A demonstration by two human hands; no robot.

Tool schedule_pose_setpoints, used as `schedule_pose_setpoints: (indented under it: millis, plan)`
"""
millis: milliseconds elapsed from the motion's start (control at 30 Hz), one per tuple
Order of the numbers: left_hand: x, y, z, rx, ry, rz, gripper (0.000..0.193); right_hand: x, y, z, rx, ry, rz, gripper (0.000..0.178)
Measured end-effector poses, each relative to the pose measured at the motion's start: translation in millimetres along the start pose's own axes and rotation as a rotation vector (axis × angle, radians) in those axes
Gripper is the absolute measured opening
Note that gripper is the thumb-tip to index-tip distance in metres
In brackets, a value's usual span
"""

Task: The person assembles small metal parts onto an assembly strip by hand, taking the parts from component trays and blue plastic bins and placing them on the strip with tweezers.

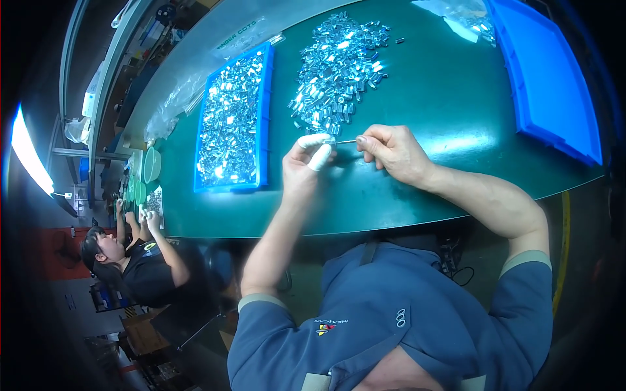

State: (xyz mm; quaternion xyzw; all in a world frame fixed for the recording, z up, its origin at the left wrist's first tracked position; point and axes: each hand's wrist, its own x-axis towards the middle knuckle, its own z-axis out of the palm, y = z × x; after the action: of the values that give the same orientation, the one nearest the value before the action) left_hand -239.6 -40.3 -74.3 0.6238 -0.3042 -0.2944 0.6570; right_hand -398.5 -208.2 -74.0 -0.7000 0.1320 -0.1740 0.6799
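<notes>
My left hand (306,163) has white finger cots on the thumb and forefinger, pinched together on a small shiny metal piece (331,140), mostly covered by the fingertips. From the other side, my right hand (399,155) grips a thin metal rod (346,141) between thumb and bent fingers. The rod's tip meets the piece in my left hand; whether it goes inside cannot be made out. Just beyond both hands spreads a loose pile of small silvery metal pieces (339,62). Left of my left hand stands a blue tray (263,130) filled with similar pieces.
A second blue tray (554,78) lies at the right edge of the green table (443,91). Near it is a clear plastic bag (466,16) with metal pieces. Another plastic bag (166,117) lies far left. A co-worker (134,260) sits at the left, hands raised over green bowls (151,164).
</notes>
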Motion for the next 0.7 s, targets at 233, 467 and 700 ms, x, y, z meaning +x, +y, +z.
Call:
schedule_pose_setpoints:
  millis: [233, 467, 700]
  plan:
    - [-2, -4, 7, -0.106, 0.066, -0.051, 0.024, 0, -3, -1, -0.021, 0.045, -0.014, 0.029]
    - [-3, -4, 11, -0.118, 0.0, -0.1, 0.024, 3, 3, -2, 0.006, -0.021, 0.038, 0.036]
    - [5, 3, -3, 0.124, -0.21, -0.197, 0.021, 3, -1, -8, -0.031, -0.073, 0.154, 0.042]
